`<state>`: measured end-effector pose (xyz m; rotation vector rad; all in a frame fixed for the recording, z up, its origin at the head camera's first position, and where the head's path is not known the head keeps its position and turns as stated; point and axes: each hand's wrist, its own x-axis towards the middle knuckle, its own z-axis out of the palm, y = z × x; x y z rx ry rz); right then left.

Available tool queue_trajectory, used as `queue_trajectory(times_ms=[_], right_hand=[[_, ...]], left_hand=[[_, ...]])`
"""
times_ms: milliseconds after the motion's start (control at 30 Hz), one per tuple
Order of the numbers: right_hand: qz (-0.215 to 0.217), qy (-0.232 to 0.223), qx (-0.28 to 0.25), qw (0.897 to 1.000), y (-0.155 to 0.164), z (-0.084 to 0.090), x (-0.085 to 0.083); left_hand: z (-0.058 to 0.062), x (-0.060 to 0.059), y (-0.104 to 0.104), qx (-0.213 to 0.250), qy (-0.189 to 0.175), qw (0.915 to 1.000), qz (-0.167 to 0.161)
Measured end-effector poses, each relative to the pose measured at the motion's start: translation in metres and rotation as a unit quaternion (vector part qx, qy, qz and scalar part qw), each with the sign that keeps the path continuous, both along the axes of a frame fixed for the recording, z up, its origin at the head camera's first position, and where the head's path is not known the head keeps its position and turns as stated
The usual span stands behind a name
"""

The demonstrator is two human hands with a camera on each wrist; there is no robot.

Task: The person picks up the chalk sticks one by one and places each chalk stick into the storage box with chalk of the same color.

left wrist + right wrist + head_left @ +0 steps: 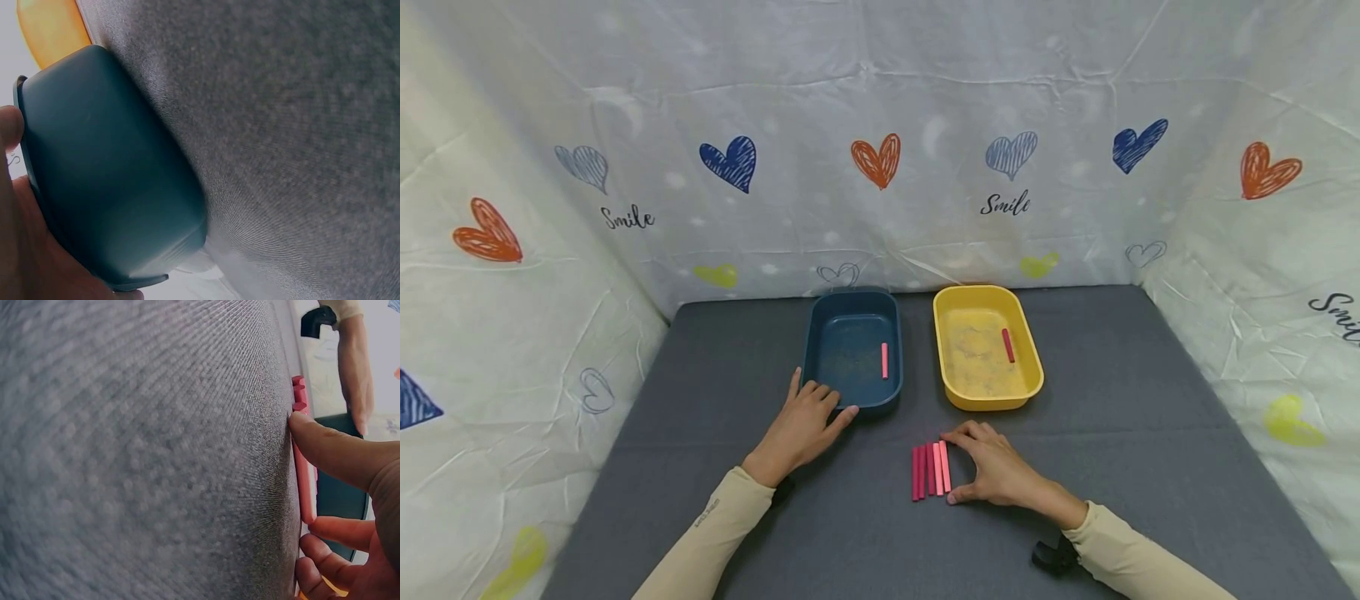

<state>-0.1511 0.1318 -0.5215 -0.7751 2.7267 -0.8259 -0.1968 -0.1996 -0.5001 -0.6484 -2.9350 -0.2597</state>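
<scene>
In the head view, several short chalk-like sticks lie side by side on the grey cloth, with dark red sticks (pixel 919 473) on the left and pink ones on the right. My right hand (pixel 996 471) pinches the rightmost pink stick (pixel 945 467) lengthwise, thumb at the near end and a finger at the far end. The right wrist view shows that pink stick (pixel 304 481) low against the cloth. My left hand (pixel 801 425) rests with spread fingers on the near-left corner of a dark blue bin (pixel 895 392). One pink stick (pixel 884 360) lies inside that bin.
To the right of the blue bin stands a yellow bin (pixel 1033 379) with powdery smudges and a dark red stick (pixel 1008 345) inside. The grey-covered table (pixel 1120 417) is bordered by a white heart-printed curtain (pixel 805 217) behind and at both sides.
</scene>
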Motion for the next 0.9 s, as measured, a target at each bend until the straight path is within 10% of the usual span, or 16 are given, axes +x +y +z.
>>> queue_trajectory(times_ms=[900], right_hand=[[-0.025, 0.019, -0.052, 0.998, -0.004, 0.042, 0.007]], left_hand=[[-0.004, 0.000, -0.003, 0.007, 0.005, 0.9999, -0.006]])
